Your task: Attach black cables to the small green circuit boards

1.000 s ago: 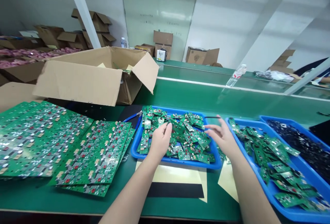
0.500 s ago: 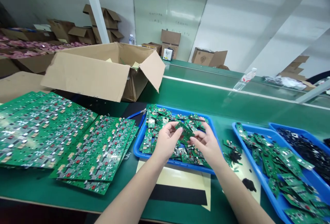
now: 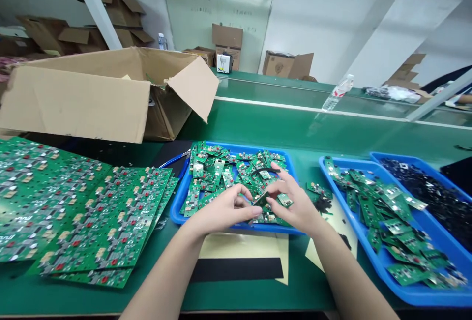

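A small green circuit board (image 3: 262, 199) is held edge-on above the blue tray (image 3: 176, 212) in front of me. My left hand (image 3: 226, 207) has its thumb and curled fingers at the board's left edge. My right hand (image 3: 293, 199) pinches the right end of the same board. A thin, dark, curved strip (image 3: 264, 169) sticks out from the upper fingers of my right hand; its exact kind cannot be made out. Many small circuit boards (image 3: 210, 170) lie loose in the tray beneath both hands.
Large circuit-board panels (image 3: 106, 221) are stacked at left, below an open cardboard box (image 3: 84, 103). Blue-handled pliers (image 3: 173, 159) lie beside the tray. At right stand another blue tray (image 3: 372, 241) of boards and one with black parts (image 3: 424, 187). A black strip (image 3: 238, 269) lies in front.
My view has shifted, so the bench appears further left. The board has turned from showing its face to nearly edge-on, and my left hand has rotated flatter.
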